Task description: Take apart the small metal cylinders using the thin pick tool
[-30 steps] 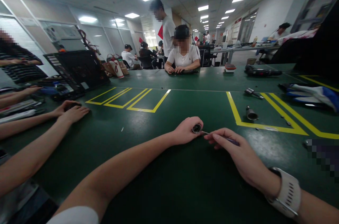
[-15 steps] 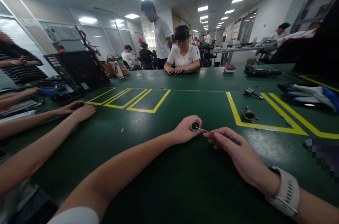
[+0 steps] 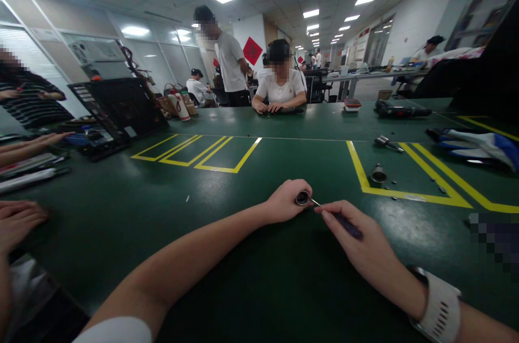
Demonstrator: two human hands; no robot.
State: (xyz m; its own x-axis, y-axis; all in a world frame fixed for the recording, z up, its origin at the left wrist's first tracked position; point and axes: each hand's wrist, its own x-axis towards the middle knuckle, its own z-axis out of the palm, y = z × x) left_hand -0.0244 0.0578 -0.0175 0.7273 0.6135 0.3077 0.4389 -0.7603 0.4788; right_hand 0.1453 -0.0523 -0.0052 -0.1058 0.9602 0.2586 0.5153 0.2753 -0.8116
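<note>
My left hand (image 3: 284, 201) rests on the green table (image 3: 259, 256) and grips a small round metal part (image 3: 301, 197) with its open end facing me. My right hand (image 3: 357, 240) holds a thin screwdriver (image 3: 344, 222) with a dark purple handle. Its metal tip touches the rim of the round part. A white watch band (image 3: 440, 305) sits on my right wrist.
A metal cylinder (image 3: 378, 173) and small screws (image 3: 392, 190) lie by the yellow line at right. A tool (image 3: 388, 143) lies further back. A black computer case (image 3: 117, 107) stands at left. A co-worker's hand (image 3: 18, 218) lies at the left edge. A seated person (image 3: 280, 83) works across the table.
The co-worker's arms at left have pulled back toward the table edge. My right hand has tilted the screwdriver handle lower. The standing person behind has walked left.
</note>
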